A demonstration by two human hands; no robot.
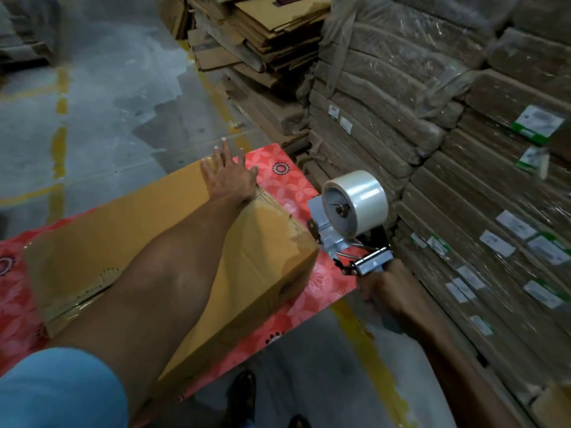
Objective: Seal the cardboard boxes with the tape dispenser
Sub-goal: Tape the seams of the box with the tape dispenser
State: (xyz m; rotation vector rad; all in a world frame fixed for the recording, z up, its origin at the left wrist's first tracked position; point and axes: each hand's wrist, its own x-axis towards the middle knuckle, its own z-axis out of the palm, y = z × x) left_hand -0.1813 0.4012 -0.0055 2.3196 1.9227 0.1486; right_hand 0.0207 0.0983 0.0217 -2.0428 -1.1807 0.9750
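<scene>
Left hand (230,176) lies flat, fingers spread wide, pressing on the far end of the cardboard box (173,257); it grips nothing; the forearm runs along the top, presumably to keep the flaps down and the box steady for taping. Right hand (381,287) is wrapped firmly around the handle of the tape dispenser (350,223); the dispenser hangs in the air just right of the box, apart from it, its clear tape roll (360,197) uppermost. Box flaps are closed; contents cannot be seen. Under the left hand's box lies a red floral sheet (296,180); beyond the right hand stand wrapped bundles of flat cardboard (432,134).
</scene>
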